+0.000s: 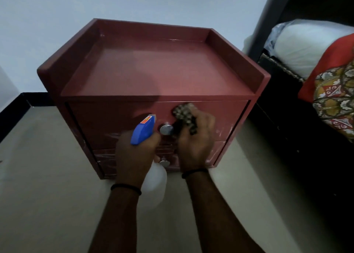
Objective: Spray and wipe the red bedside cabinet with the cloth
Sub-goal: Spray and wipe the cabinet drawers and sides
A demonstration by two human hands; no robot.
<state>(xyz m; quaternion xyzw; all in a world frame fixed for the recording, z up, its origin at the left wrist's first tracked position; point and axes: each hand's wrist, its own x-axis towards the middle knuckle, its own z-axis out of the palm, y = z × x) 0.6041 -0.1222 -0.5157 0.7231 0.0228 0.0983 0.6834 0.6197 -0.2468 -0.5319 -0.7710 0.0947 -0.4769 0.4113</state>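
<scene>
Red bedside cabinet (153, 66) stands on the pale floor (47, 176), its back at the floor's far edge against the wall (57, 13), with a dark bed (287, 118) just beside its right side. The left hand (134, 157) is wrapped round the neck of a spray bottle (142, 131) (blue head, white body), its nozzle close to the upper drawer (115, 122). The right hand (197, 145) grips a bunched patterned cloth (184, 116) and presses it to that drawer front, just right of its round metal knob (166, 129). A black band (125, 187) circles each wrist.
</scene>
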